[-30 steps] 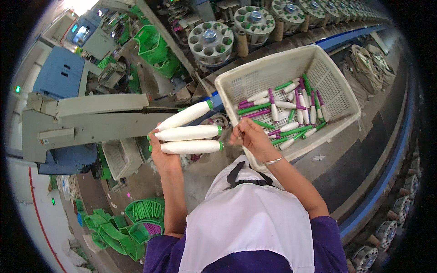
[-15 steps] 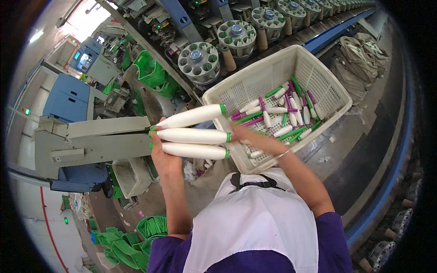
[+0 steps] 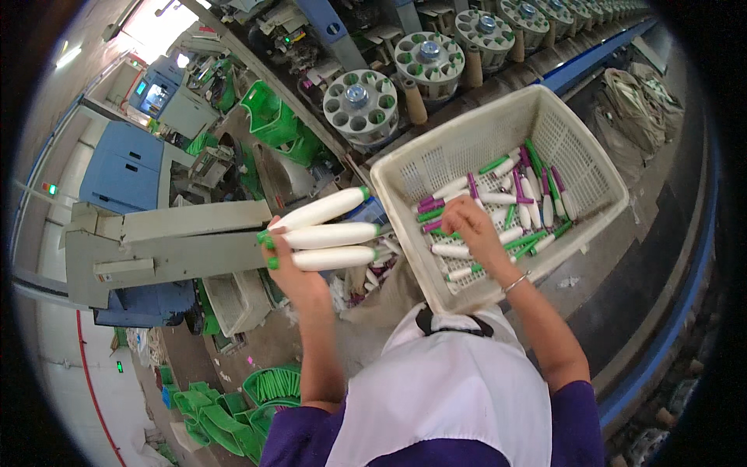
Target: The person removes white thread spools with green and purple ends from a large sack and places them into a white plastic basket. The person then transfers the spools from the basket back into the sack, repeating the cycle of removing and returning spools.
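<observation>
White-wound bobbins (image 3: 331,236), three, with green ends: held side by side in the left hand (image 3: 298,279), left of the crate, tips pointing right; upper one slanting upward, lower two nearly level. Left grip: clamped on all three at their near ends.

Right hand (image 3: 476,229), with a silver bangle (image 3: 517,282) at the wrist: above the near left part of the crate, fingers curled inward. Right grip: cannot tell whether anything is held.

Crate (image 3: 459,152), off-white plastic, perforated walls, set at a tilt to the view. Contents: loose bobbins (image 3: 497,198), lying in mixed directions, white yarn on purple or green tubes, some tubes showing much bare colour.

Beyond the crate: a row of round metal magazines (image 3: 360,107), with brown cones (image 3: 415,103) between them. Left: grey machine arm (image 3: 194,251). Lower left: green bins (image 3: 210,424). Upper right: pale sacks (image 3: 634,109).
</observation>
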Action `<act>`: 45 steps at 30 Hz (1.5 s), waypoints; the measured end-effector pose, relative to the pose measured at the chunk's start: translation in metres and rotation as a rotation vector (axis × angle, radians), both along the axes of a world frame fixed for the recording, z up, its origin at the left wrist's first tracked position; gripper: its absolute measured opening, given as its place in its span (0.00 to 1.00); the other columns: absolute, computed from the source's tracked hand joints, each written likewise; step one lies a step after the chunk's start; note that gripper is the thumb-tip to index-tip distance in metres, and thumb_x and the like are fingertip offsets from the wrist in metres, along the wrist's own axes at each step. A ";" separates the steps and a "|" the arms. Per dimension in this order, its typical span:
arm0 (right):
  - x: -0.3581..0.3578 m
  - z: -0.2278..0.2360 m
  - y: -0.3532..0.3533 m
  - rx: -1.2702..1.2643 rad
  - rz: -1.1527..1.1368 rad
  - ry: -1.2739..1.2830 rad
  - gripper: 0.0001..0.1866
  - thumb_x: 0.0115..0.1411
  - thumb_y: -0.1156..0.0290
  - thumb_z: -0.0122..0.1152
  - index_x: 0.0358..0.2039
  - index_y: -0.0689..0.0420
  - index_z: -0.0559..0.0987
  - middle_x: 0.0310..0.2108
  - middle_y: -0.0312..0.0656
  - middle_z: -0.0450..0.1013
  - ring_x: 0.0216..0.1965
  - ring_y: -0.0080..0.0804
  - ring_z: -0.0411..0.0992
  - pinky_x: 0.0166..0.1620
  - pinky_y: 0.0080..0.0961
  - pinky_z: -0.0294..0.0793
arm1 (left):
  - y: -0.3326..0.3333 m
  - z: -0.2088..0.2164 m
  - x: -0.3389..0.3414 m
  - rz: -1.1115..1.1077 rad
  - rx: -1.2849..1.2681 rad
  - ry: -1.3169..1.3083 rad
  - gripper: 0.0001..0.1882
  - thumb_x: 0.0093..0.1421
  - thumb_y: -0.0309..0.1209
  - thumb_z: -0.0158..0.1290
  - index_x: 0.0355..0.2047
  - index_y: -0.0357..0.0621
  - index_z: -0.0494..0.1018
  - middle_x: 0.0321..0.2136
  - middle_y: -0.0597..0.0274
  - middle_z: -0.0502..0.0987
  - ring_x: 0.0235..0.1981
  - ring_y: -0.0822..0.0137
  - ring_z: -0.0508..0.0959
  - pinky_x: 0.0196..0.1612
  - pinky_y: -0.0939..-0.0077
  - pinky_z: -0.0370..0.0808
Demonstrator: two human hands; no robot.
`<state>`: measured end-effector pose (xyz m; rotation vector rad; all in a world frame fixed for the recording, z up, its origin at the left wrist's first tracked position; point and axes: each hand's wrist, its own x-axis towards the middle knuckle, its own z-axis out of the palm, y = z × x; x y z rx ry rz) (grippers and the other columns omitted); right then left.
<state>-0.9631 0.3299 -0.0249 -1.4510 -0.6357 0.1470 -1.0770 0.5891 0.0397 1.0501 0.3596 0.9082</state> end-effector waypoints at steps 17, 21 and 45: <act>0.217 -0.026 0.209 0.490 0.025 0.729 0.15 0.68 0.61 0.45 0.30 0.58 0.72 0.37 0.44 0.75 0.41 0.30 0.73 0.52 0.28 0.73 | 0.157 -0.093 0.333 0.208 -0.118 -0.089 0.19 0.58 0.36 0.58 0.46 0.45 0.67 0.44 0.57 0.73 0.42 0.58 0.76 0.44 0.52 0.79; 0.258 -0.040 0.239 0.441 -0.023 0.728 0.16 0.68 0.63 0.47 0.32 0.61 0.77 0.34 0.39 0.76 0.36 0.24 0.74 0.46 0.21 0.76 | 0.174 -0.111 0.390 0.346 -0.186 -0.011 0.22 0.57 0.35 0.59 0.48 0.44 0.65 0.44 0.54 0.72 0.42 0.55 0.76 0.44 0.50 0.79; 0.195 -0.089 -0.109 -0.787 -0.718 0.035 0.12 0.62 0.73 0.52 0.46 0.57 0.76 0.46 0.40 0.74 0.50 0.37 0.70 0.54 0.32 0.68 | 0.211 -0.107 0.538 -0.062 2.125 0.526 0.09 0.59 0.33 0.50 0.35 0.41 0.69 0.28 0.51 0.75 0.38 0.49 0.75 0.41 0.60 0.69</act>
